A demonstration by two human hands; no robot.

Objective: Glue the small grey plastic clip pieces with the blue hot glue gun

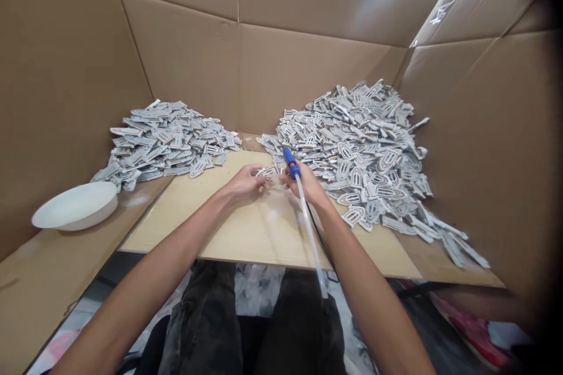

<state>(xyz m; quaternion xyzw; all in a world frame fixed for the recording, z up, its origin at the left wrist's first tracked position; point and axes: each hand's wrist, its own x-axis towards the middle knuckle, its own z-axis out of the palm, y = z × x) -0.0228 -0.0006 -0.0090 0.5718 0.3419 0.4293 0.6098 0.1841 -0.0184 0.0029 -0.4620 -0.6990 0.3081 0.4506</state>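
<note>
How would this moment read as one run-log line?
Left hand: pinching pale cut-out; right hand: holding blue tool; larger pile: right; smaller pile: left; white bowl: far left

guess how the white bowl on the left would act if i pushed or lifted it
The white bowl looks thin-walled, so it is probably light for its size. Its smooth surface suggests it may slide over the cardboard if pushed. Its wide, shallow shape makes tipping over seem unlikely.

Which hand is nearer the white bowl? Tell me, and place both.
Left. The left hand, pinching a cut-out piece, is off to the right of the white bowl; the right hand, holding a blue tool, is farther right, beyond the left.
</note>
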